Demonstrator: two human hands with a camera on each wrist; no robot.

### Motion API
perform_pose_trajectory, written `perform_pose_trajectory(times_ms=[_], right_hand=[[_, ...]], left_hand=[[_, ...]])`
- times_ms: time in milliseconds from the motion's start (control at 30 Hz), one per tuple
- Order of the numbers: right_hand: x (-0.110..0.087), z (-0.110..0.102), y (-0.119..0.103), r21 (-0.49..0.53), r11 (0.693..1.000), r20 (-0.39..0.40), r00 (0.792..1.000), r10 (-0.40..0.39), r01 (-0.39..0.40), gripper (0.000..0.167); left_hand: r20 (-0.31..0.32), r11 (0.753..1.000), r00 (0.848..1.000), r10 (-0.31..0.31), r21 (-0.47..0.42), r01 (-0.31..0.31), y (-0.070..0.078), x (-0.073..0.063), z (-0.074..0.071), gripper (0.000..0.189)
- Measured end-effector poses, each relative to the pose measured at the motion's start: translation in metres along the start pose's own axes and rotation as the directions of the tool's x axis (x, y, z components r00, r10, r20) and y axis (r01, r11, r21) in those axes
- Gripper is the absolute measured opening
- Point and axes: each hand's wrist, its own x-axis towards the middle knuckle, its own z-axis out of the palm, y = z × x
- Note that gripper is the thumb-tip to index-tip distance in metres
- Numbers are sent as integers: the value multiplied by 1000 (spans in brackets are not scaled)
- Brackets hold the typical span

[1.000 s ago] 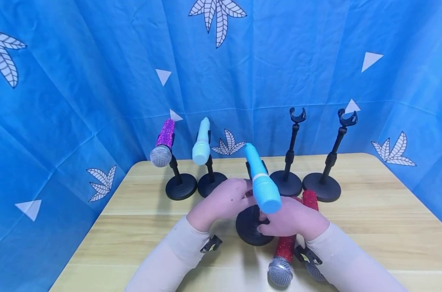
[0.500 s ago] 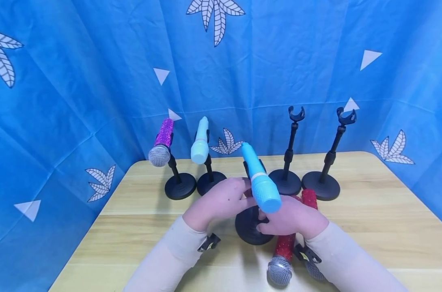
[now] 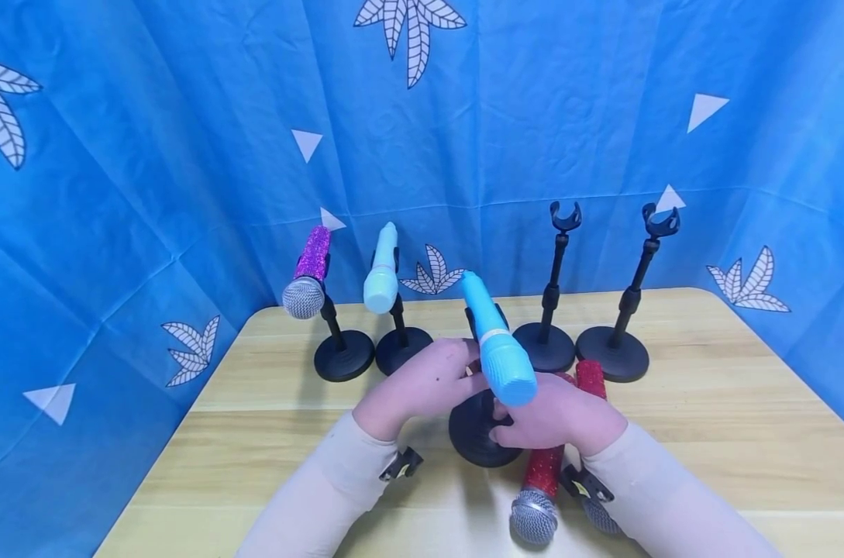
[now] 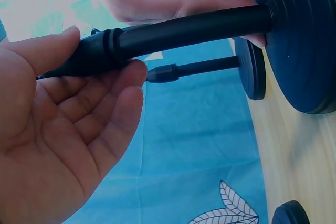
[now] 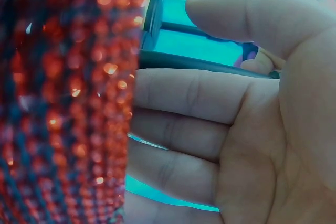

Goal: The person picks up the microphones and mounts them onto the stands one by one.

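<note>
A blue microphone (image 3: 501, 349) rests in the clip of a black microphone stand (image 3: 479, 442), its head tilted down toward me. My left hand (image 3: 428, 380) grips the stand's upper section, thumb on one side and fingers on the other; the left wrist view shows them at the collar (image 4: 92, 51). Lower down, my right hand (image 3: 554, 415) is beside the pole (image 4: 194, 31), its fingers mostly straight and its thumb apart in the right wrist view. A red glittery microphone (image 3: 543, 473) lies under the right hand, partly hidden by it.
Behind stand a purple microphone (image 3: 315, 260) and a pale mint microphone (image 3: 383, 271) on stands. Two stands with bare clips (image 3: 566, 219) are at the back right. Another red microphone (image 3: 591, 380) lies by the right forearm. A blue curtain (image 3: 422, 155) hangs behind the table (image 3: 254, 442).
Both hands keep their places at the stand. The whole head view has shifted very slightly; nothing on the table has visibly moved.
</note>
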Motion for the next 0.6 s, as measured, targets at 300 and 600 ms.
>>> perform_pose_trajectory(times_ms=[300, 600], right_hand=[[-1, 0, -1, -28, 999, -2, 1000, -23, 23, 25], [0, -1, 1, -54, 996, -6, 998, -68, 68, 26]], left_hand=[[2, 999, 1000, 27, -24, -27, -3, 1, 2, 8], [-8, 999, 1000, 12, -37, -12, -3, 2, 1, 16]])
